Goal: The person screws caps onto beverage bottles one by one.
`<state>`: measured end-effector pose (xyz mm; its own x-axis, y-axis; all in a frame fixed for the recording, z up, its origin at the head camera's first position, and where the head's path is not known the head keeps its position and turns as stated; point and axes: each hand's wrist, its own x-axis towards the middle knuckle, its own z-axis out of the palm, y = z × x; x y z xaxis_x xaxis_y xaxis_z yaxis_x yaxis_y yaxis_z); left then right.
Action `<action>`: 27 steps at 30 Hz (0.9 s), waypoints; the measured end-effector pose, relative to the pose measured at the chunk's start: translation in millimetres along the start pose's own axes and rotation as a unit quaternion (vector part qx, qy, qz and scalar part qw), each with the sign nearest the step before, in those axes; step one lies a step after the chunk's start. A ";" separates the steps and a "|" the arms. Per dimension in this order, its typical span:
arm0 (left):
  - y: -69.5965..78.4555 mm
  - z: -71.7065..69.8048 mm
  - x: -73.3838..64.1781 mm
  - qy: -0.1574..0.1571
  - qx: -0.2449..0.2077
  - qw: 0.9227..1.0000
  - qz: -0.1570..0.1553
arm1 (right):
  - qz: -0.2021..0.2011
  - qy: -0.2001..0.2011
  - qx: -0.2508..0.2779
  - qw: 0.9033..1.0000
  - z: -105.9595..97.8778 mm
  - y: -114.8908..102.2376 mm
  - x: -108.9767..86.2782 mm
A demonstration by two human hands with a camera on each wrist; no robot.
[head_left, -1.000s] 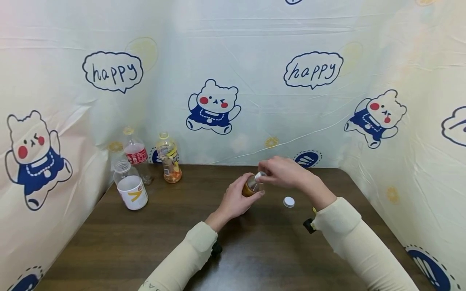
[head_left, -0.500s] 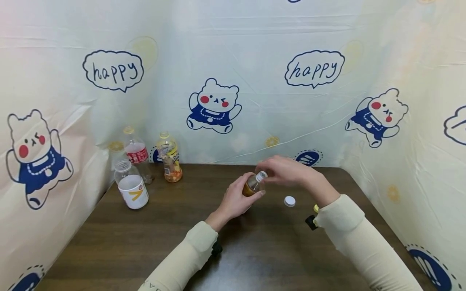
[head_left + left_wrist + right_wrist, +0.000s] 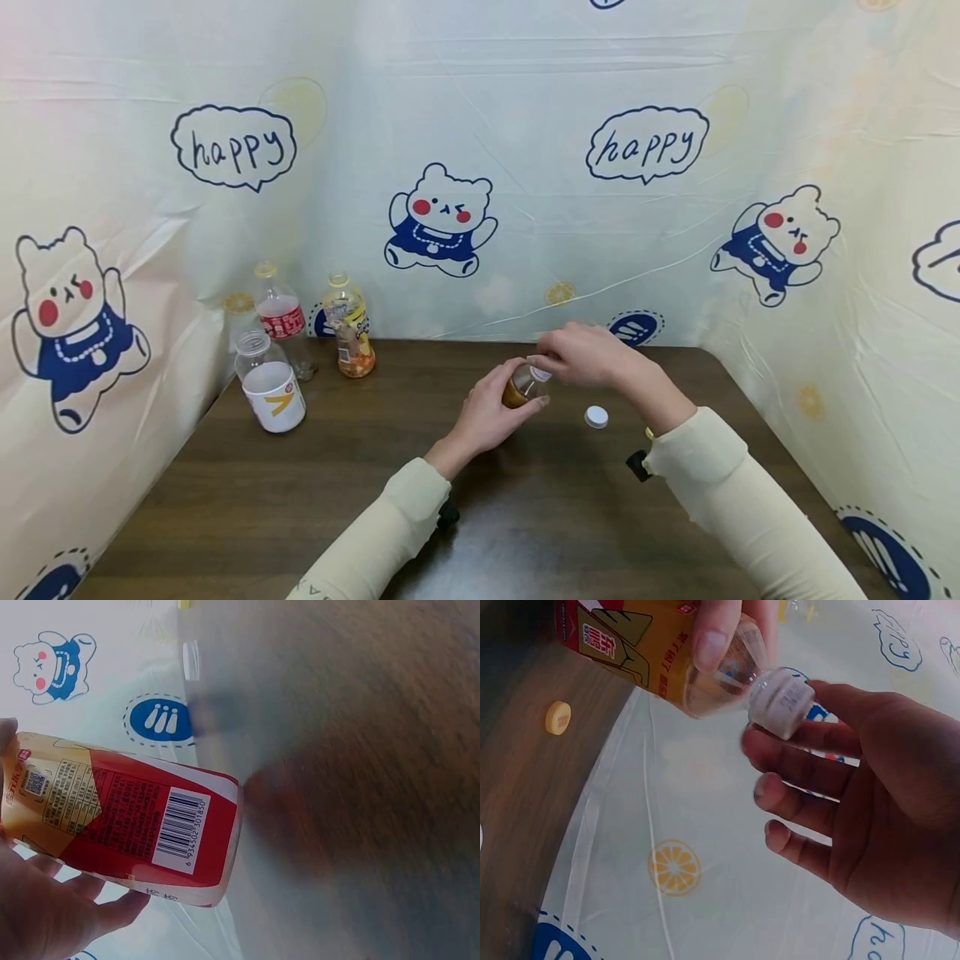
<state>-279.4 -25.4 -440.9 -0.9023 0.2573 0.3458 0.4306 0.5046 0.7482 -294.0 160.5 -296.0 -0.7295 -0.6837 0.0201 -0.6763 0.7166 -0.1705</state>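
Head view: toward far edge of dark wood-grain tbl. [image 3: 536,521], boxy btl. [image 3: 516,395] is gripped by L hand [image 3: 486,410]; white cap [image 3: 781,703] is pinched by R hand [image 3: 581,357].
Btl. should be steadied w/o squeezing; cap is best turned square to btl. axis. Mat'ls: smooth red/gold wrap [image 3: 127,817], clear plastic shoulder [image 3: 705,697], short cyl. cap.
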 end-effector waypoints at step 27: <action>3.5 -2.7 0.6 -0.017 0.010 1.000 0.000 | -0.002 0.044 -0.025 0.999 2.9 0.2 2.4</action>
<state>-278.5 -25.7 -436.5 -0.9013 0.2844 0.3268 0.4315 0.5210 0.7365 -295.6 158.6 -298.9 -0.7312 -0.6737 0.1074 -0.6822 0.7212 -0.1204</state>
